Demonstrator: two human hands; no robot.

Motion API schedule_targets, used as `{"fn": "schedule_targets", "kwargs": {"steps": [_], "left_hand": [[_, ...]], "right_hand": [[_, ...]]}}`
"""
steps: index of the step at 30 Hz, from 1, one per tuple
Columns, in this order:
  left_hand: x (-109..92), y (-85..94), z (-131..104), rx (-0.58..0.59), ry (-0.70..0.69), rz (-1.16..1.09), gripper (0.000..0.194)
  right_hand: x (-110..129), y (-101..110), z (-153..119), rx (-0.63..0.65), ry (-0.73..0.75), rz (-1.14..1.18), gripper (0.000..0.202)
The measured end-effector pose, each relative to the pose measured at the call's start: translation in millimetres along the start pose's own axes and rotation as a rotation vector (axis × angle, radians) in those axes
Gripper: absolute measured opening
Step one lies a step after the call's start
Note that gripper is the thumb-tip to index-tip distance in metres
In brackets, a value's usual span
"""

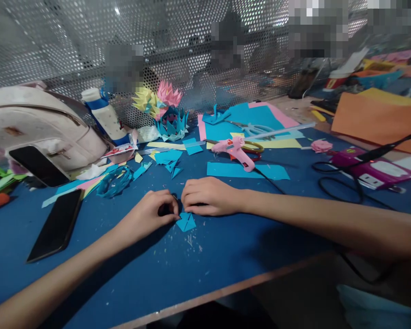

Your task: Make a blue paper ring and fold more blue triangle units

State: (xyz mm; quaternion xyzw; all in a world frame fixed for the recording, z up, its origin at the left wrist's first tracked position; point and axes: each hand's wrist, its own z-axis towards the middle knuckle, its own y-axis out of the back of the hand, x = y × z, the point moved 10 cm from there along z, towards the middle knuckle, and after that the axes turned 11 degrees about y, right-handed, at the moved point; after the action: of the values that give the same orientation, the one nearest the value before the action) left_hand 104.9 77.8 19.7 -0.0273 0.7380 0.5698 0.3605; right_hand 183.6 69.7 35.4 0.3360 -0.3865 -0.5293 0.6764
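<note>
A small folded piece of blue paper lies on the blue tabletop in front of me. My left hand pinches its left edge between thumb and fingertips. From the right, my right hand has its fingers curled together and pressed on the paper's top edge, hiding part of it. Just beyond my hands are blue paper scraps and a long blue paper strip. A pink hot glue gun lies behind my right hand, its black cord running to the right.
Two phones, one flat and one leaning on a pale backpack, are on the left. A bottle and folded paper flowers stand by the perforated metal screen. Scissors and a purple power strip lie to the right.
</note>
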Motion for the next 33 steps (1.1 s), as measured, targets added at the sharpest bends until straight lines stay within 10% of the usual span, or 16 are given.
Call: {"fn": "schedule_targets", "kwargs": {"steps": [18,33], "left_hand": [[6,-7.0,9,0.117,0.101,-0.046,0.003],[-1,-13.0,-10,0.048,0.234,-0.362,0.008]], "right_hand": [[-2,1,-1,0.003,-0.041,-0.01,0.021],[-29,4,-14,-0.248,-0.516,0.441,0.019]]}}
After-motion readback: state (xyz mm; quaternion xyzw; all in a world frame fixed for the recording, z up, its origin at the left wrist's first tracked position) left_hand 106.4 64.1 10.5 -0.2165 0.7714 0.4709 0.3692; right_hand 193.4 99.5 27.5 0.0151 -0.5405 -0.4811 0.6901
